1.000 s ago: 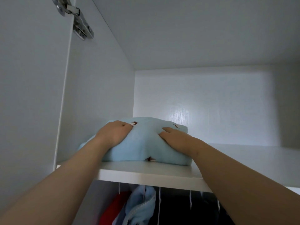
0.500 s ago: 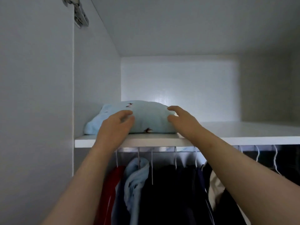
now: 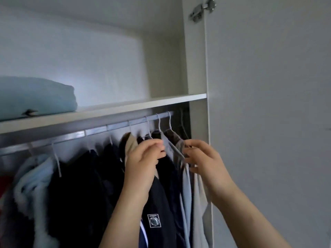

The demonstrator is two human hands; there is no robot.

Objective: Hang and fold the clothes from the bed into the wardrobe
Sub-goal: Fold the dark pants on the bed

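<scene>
Both hands are raised to the row of clothes under the silver metal rail (image 3: 116, 125), a little below the middle of the view. The left hand (image 3: 143, 158), at about six o'clock, has its grip closed: its fingers curl over the shoulder of a dark navy hanging garment (image 3: 157, 203) with a small square badge on its front. The right hand (image 3: 202, 161), at about five o'clock, pinches the shoulder edge of a grey-beige hanging garment (image 3: 198, 194) with curled fingers, though blur hides exactly what lies between them. A pale-blue hanging shirt (image 3: 186, 185) shows between the two hands. White wire hangers (image 3: 158, 122) hook over the rail above them. A folded light-blue fabric garment (image 3: 35, 97) with a small dark motif lies on the white wardrobe shelf (image 3: 143, 104) at nine o'clock, well apart from both hands. Below it, at eight o'clock, hang a fluffy pale-blue garment (image 3: 34, 176) and, at the very edge, a red garment (image 3: 3, 183). The white wardrobe door (image 3: 268, 122) fills three o'clock, with its silver metal hinge (image 3: 202, 9) at one o'clock.
</scene>
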